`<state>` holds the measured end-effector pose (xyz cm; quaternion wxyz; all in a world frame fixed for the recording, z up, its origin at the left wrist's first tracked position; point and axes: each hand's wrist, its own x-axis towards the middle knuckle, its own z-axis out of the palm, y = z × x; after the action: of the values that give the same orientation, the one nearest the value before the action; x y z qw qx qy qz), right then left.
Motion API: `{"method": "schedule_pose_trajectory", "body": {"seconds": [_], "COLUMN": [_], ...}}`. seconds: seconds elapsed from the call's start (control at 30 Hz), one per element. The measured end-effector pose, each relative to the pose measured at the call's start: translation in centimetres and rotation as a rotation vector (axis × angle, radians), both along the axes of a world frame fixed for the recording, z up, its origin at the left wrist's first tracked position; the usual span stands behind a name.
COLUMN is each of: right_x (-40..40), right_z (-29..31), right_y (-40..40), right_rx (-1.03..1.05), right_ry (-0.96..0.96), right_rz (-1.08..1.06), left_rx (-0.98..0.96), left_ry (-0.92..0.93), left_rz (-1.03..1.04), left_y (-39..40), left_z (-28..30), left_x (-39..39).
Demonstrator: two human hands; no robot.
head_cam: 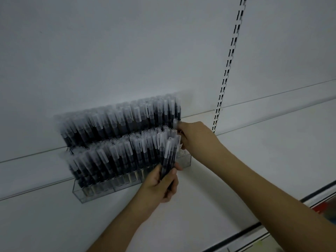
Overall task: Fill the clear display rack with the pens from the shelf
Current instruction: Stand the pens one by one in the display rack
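Rack: the clear tiered plastic display rack stands on the white metal shelf, nearly full of black pens with frosted caps; free slots show only at its 3 o'clock end.
Left hands: the left hand grips a small bundle of spare black pens, caps up.
Right hands: the right hand pinches one pen at the back tier's 3 o'clock end.
Advice: seat it tip-down, upright; feed singly.
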<state>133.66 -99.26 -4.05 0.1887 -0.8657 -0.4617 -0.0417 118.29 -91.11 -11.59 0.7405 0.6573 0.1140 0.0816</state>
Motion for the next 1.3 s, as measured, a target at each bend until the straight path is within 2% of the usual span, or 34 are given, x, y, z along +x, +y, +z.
{"method": "schedule_pose_trajectory", "body": {"seconds": [0.13,0.27,0.33,0.4,0.5,0.57,0.6,0.67,0.73,0.9,0.97,1.1,1.3], "right_x": [-1.0,-0.9,-0.3,-0.1,-1.3,-2.6,-3.0,-3.5,-3.3,-1.7,-1.2,-0.7,-0.4], "right_z": [-0.1,-0.4,-0.7,-1.0,-1.4,-1.7,-1.9,-2.5,-2.3,0.4,1.0,0.2,-0.8], "right_y": [0.1,-0.1,-0.8,-2.2,-4.0,-4.4,-4.3,-4.0,-3.9,-4.8,-4.7,-3.5,-2.3], "right_rx": [-0.205,-0.18,-0.084,0.114,0.45,0.508,0.502,0.475,0.507,0.934,0.886,0.646,0.411], "right_ry": [-0.148,-0.135,-0.023,0.108,0.48,0.696,0.737,0.711,0.623,0.526,0.44,0.31,0.164], "right_rz": [-0.096,-0.124,-0.12,-0.11,-0.008,0.126,0.173,0.178,0.089,-0.049,-0.079,-0.091,0.02], "left_rx": [0.001,-0.008,-0.003,-0.002,-0.01,-0.007,-0.003,0.004,0.001,-0.036,-0.041,-0.054,-0.059], "left_ry": [-0.014,-0.006,-0.011,-0.017,-0.021,-0.022,-0.023,-0.031,-0.034,-0.063,-0.076,-0.09,-0.095], "left_rz": [-0.022,-0.022,-0.025,-0.032,-0.038,-0.041,-0.042,-0.043,-0.036,0.005,0.011,0.016,0.019], "left_y": [0.0,0.1,0.1,0.2,0.3,0.3,0.3,0.3,0.3,0.4,0.5,0.5,0.5], "left_z": [-0.1,-0.3,-0.3,-0.3,-0.4,-0.4,-0.4,-0.5,-0.5,-0.6,-0.5,-0.6,-0.6], "left_x": [0.0,0.0,0.0,0.0,0.0,0.0,0.0,0.0,0.1,0.1,0.1,0.1,0.2]}}
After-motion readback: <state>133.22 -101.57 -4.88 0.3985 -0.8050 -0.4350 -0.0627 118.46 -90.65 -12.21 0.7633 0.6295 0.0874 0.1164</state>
